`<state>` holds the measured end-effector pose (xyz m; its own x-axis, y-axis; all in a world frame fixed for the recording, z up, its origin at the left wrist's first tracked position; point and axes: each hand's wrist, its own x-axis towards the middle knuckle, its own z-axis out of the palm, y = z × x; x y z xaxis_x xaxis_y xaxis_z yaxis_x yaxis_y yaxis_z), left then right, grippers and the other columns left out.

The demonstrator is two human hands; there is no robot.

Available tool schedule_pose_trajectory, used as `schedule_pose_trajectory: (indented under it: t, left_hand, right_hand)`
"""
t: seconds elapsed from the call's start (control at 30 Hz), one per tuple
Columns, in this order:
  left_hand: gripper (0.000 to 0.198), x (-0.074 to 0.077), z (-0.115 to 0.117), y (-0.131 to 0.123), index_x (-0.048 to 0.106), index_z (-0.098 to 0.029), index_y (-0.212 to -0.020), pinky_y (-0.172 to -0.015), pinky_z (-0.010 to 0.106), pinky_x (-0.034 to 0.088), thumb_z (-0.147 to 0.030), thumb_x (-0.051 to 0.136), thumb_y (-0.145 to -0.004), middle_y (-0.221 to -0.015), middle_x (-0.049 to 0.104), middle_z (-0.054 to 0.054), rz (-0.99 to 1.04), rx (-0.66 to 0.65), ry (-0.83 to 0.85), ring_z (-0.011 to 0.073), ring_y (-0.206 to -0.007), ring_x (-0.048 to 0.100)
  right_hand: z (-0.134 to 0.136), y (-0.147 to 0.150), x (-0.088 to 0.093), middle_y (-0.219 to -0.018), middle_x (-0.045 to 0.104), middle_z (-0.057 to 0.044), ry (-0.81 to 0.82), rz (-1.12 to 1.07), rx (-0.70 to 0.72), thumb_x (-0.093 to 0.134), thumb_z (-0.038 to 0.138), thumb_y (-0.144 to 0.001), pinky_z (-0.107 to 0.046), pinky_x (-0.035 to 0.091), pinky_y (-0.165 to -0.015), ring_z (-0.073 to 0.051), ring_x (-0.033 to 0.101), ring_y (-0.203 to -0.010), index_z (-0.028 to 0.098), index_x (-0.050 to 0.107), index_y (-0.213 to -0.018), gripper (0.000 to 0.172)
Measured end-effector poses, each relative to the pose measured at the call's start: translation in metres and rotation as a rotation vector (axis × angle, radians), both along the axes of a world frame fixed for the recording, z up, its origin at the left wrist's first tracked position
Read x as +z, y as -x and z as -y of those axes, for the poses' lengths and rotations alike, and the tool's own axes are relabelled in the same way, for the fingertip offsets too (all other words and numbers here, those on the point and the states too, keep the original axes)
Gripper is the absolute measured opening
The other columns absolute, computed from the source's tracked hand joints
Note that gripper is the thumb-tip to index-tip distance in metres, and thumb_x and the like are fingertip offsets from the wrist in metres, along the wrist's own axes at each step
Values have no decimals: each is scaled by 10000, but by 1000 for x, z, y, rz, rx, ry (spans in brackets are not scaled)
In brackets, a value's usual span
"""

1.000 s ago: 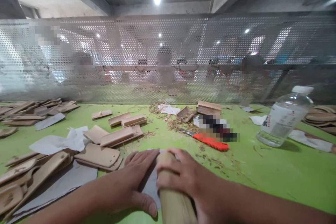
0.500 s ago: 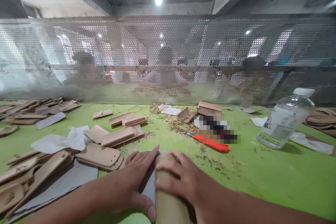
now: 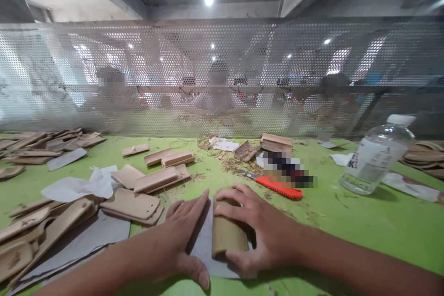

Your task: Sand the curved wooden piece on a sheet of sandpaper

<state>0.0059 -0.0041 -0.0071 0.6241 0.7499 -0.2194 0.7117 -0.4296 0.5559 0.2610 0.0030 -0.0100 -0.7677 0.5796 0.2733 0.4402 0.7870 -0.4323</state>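
My right hand is closed around a curved, pale bamboo piece, fingers over the far end and thumb at the near end. The piece lies with its rounded side up on a grey sheet that looks like sandpaper. Along the sheet's left edge, my left hand lies flat with its thumb spread, pressing on the sheet and holding nothing. Part of the sheet is hidden beneath the bamboo and both hands.
Several curved wooden pieces lie at left beside crumpled white paper. A red-handled utility knife rests ahead, near shavings. A plastic bottle stands at right. Behind the green table rises a perforated metal screen.
My right hand and the bamboo piece have moved away from me and slightly right, uncovering the sheet's near part. My left hand has stayed almost in place.
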Motion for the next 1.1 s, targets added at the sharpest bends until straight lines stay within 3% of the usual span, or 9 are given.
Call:
schedule_pose_trajectory:
  t: [0.17, 0.3, 0.43, 0.6, 0.73, 0.87, 1.0, 1.03, 1.1]
  left_hand:
    - [1425, -4, 1, 0, -66, -217, -1682, -1210, 719, 82, -835, 772, -709, -1719, 109, 228, 22, -24, -25, 479, -1564, 41]
    - [1436, -4, 1, 0, -35, -170, -1685, -1215, 708, 47, -853, 758, -702, -1718, 51, 236, 6, -2, -23, 472, -1567, 13]
    - [1464, -4, 0, -1, -57, -139, -1679, -1230, 673, 6, -861, 752, -696, -1719, 63, 243, -15, -27, -9, 442, -1576, 5]
    - [1435, -3, 1, 0, -44, -175, -1684, -1221, 696, 38, -860, 749, -704, -1719, 39, 239, -32, -17, -15, 456, -1567, -37]
    - [1461, -3, 1, 0, -43, -148, -1681, -1227, 679, 25, -855, 764, -689, -1714, 58, 248, -45, -33, 19, 433, -1574, -20]
    - [1453, -1, 2, -1, -51, -161, -1681, -1228, 681, 53, -852, 762, -696, -1715, 27, 246, -55, -19, -3, 442, -1569, -40]
    - [1466, 2, 3, -2, -42, -140, -1680, -1235, 671, 78, -860, 761, -687, -1716, 53, 244, -58, -15, 36, 448, -1569, -30]
    - [1469, 3, 3, -3, -37, -133, -1679, -1234, 672, 85, -863, 760, -685, -1716, 52, 246, -59, -12, 39, 454, -1567, -35]
    - [1482, 3, 3, -3, -33, -122, -1678, -1230, 682, 83, -863, 767, -674, -1713, 34, 254, -62, -5, 28, 470, -1561, -47]
  right_hand:
    - [-1, -1, 0, -1376, 610, -117, 50, 39, 180, 791, 596, -682, -623, 289, -1169, -341, 531, -1201, 256, 668, -1293, 710]
    - [-4, -2, -2, -1328, 610, -128, 7, -8, 5, 807, 564, -677, -599, 369, -1108, -349, 495, -1190, 238, 678, -1256, 677]
    - [-2, -1, -3, -1318, 614, -105, 25, -3, 174, 806, 597, -638, -603, 290, -1164, -322, 531, -1154, 247, 677, -1249, 717]
    - [-3, -1, -4, -1304, 610, -119, 12, -36, -15, 821, 529, -657, -575, 365, -1111, -338, 484, -1191, 231, 694, -1233, 661]
    - [-1, -2, -3, -1318, 609, -99, 44, -10, 139, 829, 587, -612, -591, 328, -1141, -327, 504, -1165, 255, 696, -1241, 723]
    - [0, -3, -1, -1282, 623, -127, 18, -17, -45, 816, 564, -671, -591, 389, -1078, -350, 483, -1162, 229, 703, -1215, 649]
    - [1, -3, -2, -1310, 612, -103, 37, 6, 165, 806, 574, -644, -600, 326, -1138, -335, 506, -1160, 250, 686, -1225, 676]
    - [1, -4, -3, -1312, 611, -103, 31, 2, 169, 808, 569, -639, -600, 326, -1138, -334, 507, -1159, 249, 683, -1228, 682]
    - [-1, -4, -4, -1297, 614, -119, 3, -17, 42, 812, 547, -658, -596, 362, -1104, -345, 495, -1162, 235, 684, -1230, 663]
